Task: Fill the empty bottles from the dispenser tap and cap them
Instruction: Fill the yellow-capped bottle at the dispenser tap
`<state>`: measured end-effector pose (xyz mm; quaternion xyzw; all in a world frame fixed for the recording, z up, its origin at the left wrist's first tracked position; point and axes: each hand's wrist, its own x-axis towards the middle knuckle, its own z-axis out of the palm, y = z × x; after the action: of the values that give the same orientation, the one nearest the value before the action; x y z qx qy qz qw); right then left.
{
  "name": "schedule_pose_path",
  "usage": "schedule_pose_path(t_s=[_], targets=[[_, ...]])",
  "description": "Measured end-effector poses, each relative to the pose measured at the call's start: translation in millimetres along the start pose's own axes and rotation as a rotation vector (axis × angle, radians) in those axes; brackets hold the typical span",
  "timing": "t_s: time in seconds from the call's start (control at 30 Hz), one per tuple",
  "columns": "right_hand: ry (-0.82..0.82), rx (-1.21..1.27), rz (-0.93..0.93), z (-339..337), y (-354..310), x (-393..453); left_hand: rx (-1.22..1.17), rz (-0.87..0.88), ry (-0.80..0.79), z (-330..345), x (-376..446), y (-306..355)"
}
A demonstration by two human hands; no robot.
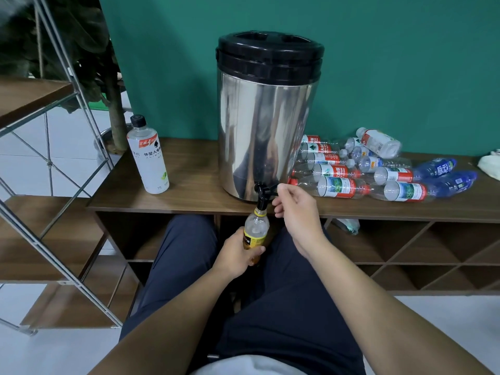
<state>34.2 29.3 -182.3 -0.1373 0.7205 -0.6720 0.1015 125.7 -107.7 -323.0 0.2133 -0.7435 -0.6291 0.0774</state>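
The left hand [234, 253] reaches forward from the lower left with its forearm angled up toward the cabinet edge, fingers and thumb wrapped round the lower body of a yellow-labelled bottle [255, 234]. It holds that bottle upright between the person's knees, its open neck set right under the spout of the black tap [263, 195]. The right hand [297, 209] comes in from the lower right, wrist bent slightly inward, and its thumb and curled fingertips pinch the short lever on the tap's right side; the remaining fingers fold loosely below. The two hands are apart, one above the other, with the right higher and nearer the dispenser. The tap juts from the bottom front of a tall steel dispenser [266, 131] with a black lid [270, 54], which stands on the wooden cabinet top [189, 190] near its front edge. To the left of the dispenser a white bottle with a black cap [148, 158] stands upright on the same surface. To the right lies a pile of empty clear bottles [351, 169] with red-and-white labels, on their sides and touching each other, and beside them two blue bottles [446, 177] also lying down. Behind everything is a green wall [378, 63], and a metal-framed shelf [40, 131] stands at the left.
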Motion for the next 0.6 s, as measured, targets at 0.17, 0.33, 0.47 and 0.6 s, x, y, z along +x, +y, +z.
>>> schedule_pose_path(t_s=[0.17,0.33,0.47,0.6], targets=[[-0.075,-0.015,0.064,6.5,-9.7,8.4,-0.005,-0.002,0.003,0.1,-0.4,0.0],[-0.062,0.023,0.119,17.1,-13.7,10.5,0.015,0.000,0.004,-0.4,-0.1,0.4],[-0.095,0.018,0.161,19.4,-20.6,18.4,0.026,0.009,-0.004,-1.6,0.5,-1.3],[-0.157,-0.015,0.165,15.0,-21.8,25.6,0.013,0.006,-0.010,-1.4,0.1,-0.3]])
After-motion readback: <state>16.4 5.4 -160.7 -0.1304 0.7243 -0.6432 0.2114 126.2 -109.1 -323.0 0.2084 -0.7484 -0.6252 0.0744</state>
